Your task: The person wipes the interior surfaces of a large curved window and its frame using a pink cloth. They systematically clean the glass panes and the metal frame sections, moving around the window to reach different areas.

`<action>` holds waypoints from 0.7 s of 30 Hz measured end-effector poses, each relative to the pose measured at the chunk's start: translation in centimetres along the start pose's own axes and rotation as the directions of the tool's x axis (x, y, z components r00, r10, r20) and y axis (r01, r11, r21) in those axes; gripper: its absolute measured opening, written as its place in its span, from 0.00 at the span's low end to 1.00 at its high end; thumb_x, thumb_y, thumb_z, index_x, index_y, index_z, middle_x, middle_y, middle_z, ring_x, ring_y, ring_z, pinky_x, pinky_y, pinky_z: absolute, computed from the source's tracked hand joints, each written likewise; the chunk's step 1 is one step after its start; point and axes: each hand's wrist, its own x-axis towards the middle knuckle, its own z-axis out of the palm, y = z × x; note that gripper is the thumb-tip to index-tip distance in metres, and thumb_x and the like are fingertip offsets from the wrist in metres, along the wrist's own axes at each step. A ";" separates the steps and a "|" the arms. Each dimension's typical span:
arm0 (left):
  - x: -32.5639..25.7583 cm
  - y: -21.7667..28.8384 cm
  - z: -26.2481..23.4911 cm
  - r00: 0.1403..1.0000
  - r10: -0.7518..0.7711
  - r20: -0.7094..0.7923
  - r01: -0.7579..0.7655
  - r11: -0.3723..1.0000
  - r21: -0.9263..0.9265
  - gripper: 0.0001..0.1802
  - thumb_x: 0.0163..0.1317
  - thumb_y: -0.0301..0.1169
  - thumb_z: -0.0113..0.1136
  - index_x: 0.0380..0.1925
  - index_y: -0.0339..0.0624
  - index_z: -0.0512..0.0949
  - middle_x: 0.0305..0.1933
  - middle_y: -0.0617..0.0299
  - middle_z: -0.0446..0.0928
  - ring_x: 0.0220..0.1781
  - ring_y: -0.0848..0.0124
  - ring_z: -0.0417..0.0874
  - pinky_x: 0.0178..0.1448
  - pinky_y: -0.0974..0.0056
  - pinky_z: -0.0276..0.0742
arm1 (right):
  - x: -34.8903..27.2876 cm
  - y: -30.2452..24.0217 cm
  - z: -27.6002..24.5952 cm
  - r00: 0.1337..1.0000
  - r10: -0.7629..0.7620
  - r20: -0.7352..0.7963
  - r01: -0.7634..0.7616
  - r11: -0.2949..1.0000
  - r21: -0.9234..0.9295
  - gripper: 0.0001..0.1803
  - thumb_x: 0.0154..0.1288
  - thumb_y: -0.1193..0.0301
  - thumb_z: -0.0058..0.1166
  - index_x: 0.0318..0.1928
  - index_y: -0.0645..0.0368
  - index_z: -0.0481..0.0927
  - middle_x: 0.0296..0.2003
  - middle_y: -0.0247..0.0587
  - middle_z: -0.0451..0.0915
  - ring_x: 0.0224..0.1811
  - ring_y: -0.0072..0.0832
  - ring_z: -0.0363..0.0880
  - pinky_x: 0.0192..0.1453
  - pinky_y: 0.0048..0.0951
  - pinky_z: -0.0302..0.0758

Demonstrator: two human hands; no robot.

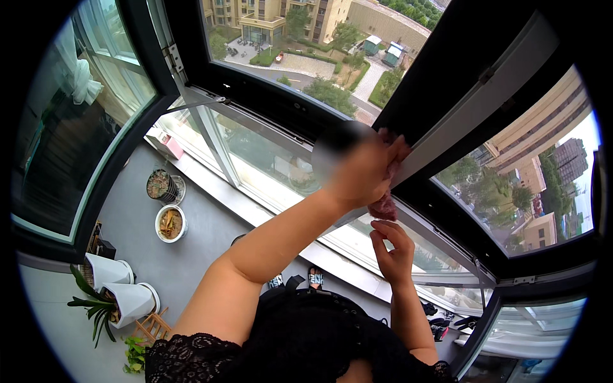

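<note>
A left hand (363,171) holds a dusky-red cloth (384,209) by the window post (460,115).
In the head view, the left grip is closed on the cloth, which bunches beyond the partly blurred hand and dangles below it, beside the post's lower end. Just under that dangling end, apart from it, I see the right hand (394,252), fingers loosely curled, its grip released. Well left of the post, a white pot (182,233) and a dark ribbed pot (172,190) stand near each other on the grey floor (207,246).
</note>
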 end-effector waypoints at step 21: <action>8.1 4.4 -4.8 0.989 -0.028 0.144 0.113 0.769 -0.629 0.19 0.58 0.30 0.60 0.49 0.34 0.82 0.45 0.52 0.75 0.45 0.64 0.78 0.52 0.64 0.74 | -3.9 -0.9 1.2 0.994 0.081 -0.070 -0.091 0.985 -0.144 0.11 0.60 0.80 0.62 0.44 0.63 0.85 0.41 0.46 0.85 0.39 0.29 0.85 0.45 0.25 0.79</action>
